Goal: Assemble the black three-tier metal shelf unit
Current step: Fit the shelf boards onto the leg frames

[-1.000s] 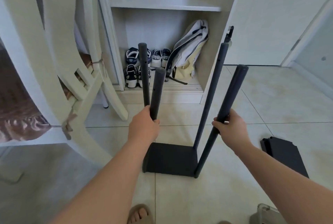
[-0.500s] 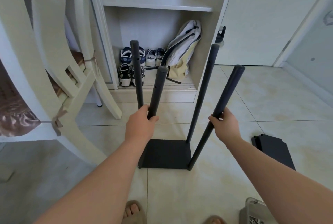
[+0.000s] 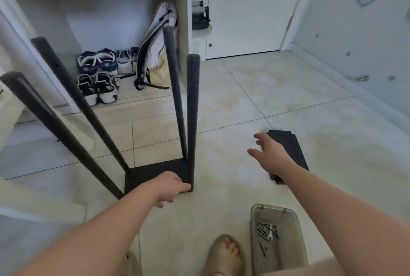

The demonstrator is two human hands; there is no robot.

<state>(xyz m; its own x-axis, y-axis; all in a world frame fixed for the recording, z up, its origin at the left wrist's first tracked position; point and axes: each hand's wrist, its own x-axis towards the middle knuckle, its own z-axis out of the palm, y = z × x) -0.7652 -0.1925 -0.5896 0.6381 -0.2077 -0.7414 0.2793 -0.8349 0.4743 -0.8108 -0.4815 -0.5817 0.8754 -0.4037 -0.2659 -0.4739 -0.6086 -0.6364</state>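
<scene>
Change since the earlier frames: both hands have left the mid-height of the poles. The left hand (image 3: 169,188) is now down at the near right corner of the base panel (image 3: 153,172), fingers curled about its edge beside the foot of the near-right pole (image 3: 192,109). The right hand (image 3: 271,152) holds nothing; its fingers are spread above the loose panel (image 3: 290,147), which lies flat to the right of the base panel, well apart from it.

The base panel sits flat on the tile floor (image 3: 277,89) with four poles rising from its corners. The two left poles (image 3: 73,89) lean leftward in this view.

Open floor lies between base panel and loose panel. Near-right of the base panel stands a clear tray (image 3: 269,207) holding screws and a wrench (image 3: 267,231), beside a sandalled foot (image 3: 225,253). Beyond the base panel, a cabinet (image 3: 186,31) holds shoes (image 3: 97,75) and a backpack (image 3: 155,53).
</scene>
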